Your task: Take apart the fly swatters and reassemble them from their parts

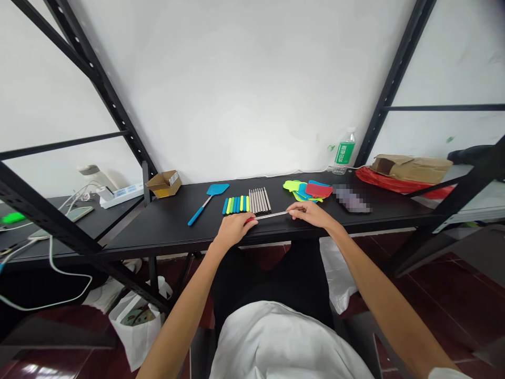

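My left hand point(233, 227) is closed around a red handle point(250, 219), mostly hidden by the fingers. A thin silver metal rod point(271, 215) runs from it to my right hand point(308, 212), whose fingertips pinch its far end. Both hands are just above the front edge of the black table. Behind the rod lies a row of silver rods point(259, 201), with blue and yellow-green handles point(235, 204) lined up on their left. Beyond my right hand is a pile of flat blue, green and red swatter heads point(307, 189). An assembled blue fly swatter point(203, 208) lies to the left.
On the black table point(158, 229) stand a small open cardboard box point(164, 184) at the left and a water bottle point(344, 151) at the back right. A blurred-out phone-like object point(352, 199) lies right of the pile. Black metal shelf posts point(106, 89) flank the table.
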A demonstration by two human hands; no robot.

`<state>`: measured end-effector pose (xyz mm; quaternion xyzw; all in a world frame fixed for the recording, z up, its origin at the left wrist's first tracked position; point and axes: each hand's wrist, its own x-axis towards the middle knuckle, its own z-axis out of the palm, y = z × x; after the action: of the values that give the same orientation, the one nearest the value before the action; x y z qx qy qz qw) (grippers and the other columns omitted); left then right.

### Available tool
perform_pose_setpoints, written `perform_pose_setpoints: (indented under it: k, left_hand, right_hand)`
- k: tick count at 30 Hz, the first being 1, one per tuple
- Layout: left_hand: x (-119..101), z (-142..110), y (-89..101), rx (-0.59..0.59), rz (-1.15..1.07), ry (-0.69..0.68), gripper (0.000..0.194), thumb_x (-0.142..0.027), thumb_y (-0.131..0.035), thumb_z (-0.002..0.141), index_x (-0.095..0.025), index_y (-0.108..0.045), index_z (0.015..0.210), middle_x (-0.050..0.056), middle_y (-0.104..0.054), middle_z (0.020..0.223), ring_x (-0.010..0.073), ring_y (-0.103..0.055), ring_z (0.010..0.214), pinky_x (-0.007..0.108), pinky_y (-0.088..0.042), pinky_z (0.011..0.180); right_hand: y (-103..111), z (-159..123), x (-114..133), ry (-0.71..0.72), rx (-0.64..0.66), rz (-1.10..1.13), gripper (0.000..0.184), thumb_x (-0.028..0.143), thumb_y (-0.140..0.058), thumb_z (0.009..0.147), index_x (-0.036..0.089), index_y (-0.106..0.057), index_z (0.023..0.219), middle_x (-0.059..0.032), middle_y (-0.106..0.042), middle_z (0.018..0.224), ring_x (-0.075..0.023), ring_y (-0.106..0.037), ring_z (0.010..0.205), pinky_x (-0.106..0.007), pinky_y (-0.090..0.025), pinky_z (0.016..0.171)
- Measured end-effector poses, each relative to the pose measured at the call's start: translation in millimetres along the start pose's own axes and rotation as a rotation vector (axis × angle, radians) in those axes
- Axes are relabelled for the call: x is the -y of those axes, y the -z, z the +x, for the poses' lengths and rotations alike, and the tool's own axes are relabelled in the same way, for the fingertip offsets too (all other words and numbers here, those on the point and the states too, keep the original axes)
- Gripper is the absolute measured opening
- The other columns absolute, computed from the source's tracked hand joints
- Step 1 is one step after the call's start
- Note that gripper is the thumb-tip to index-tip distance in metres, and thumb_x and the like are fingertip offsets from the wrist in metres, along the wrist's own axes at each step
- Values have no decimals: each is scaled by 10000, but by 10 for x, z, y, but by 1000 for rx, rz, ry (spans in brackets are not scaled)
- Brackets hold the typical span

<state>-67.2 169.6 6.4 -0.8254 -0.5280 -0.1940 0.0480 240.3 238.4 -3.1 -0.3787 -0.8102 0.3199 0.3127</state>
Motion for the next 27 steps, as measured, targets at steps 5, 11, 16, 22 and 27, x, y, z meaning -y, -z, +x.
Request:
perform_pose_setpoints:
  k: [5,11,16,22,27]
  left_hand:
    - [6,1,-6,-6,3,-10,349,-501,-386,1014,-277,-650,1045,1,-748,969,212,-676,869,261,-361,622]
    - [7,-3,-5,-6,3,-8,354,-503,-381,1015,-279,-653,1049,1,-746,957,206,-674,864,261,-362,622]
    - [6,-7,-6,-4,0,-5,366,-508,-374,1015,-277,-653,1066,9,-747,970,209,-673,875,260,-366,627]
    - [9,-2,-15,-9,10,-4,353,-505,-380,1014,-284,-653,1048,0,-747,960,208,-674,865,261,-360,618]
    - [0,-2,-9,1,13,6,368,-513,-374,1012,-280,-654,1061,4,-747,966,206,-679,877,263,-377,627]
  right_hand:
    - [-4,4,-26,20,1,10,347,456,-627,849,199,-719,1063,-27,-703,769,-178,-585,680,-302,-401,656]
    - [4,6,-10,38,-7,-46,384,512,-552,895,180,-740,849,-58,-729,816,-183,-578,689,-305,-393,644]
    - [9,1,16,7,1,-44,492,555,-466,934,180,-705,725,-74,-725,800,-183,-590,682,-308,-400,645]
    - [-6,8,-32,-11,5,4,366,512,-635,838,203,-691,1028,-24,-696,733,-197,-616,701,-311,-413,668]
    - [-17,5,-58,27,-4,73,277,463,-661,821,212,-592,913,-14,-695,733,-183,-616,690,-309,-422,681]
